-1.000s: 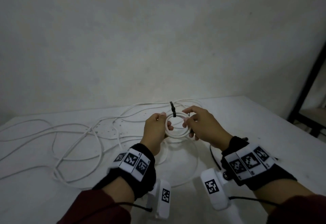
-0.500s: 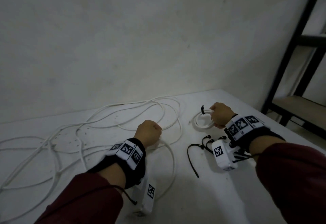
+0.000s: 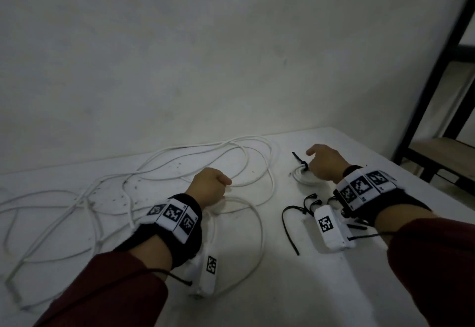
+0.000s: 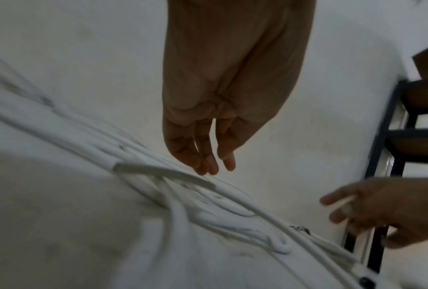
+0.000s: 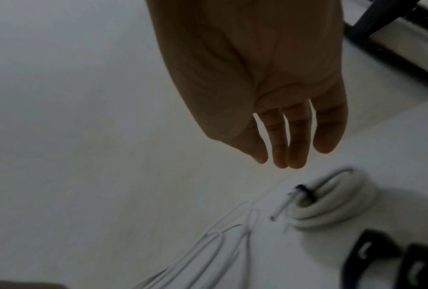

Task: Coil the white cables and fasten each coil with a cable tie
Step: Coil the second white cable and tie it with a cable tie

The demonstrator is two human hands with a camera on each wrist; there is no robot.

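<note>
A small coil of white cable (image 3: 302, 176) (image 5: 331, 205) lies on the white table (image 3: 321, 296), bound by a black cable tie (image 3: 300, 160) (image 5: 304, 193) whose tail sticks up. My right hand (image 3: 322, 163) (image 5: 282, 156) hovers just over the coil with straight, relaxed fingers and holds nothing. My left hand (image 3: 212, 185) (image 4: 207, 164) hangs over the long loose white cable (image 3: 159, 169) (image 4: 173, 172), fingertips close to it, with nothing gripped. Spare black cable ties (image 3: 291, 226) (image 5: 380, 254) lie near my right wrist.
The loose cable sprawls in wide loops across the table's left and middle. A pale wall stands right behind the table. A black metal shelf frame (image 3: 434, 90) with a wooden board (image 3: 442, 149) stands past the table's right edge.
The right hand carried the tied coil to the right, set it on the table and let go. The left hand released the coil and dropped over the loose cable.
</note>
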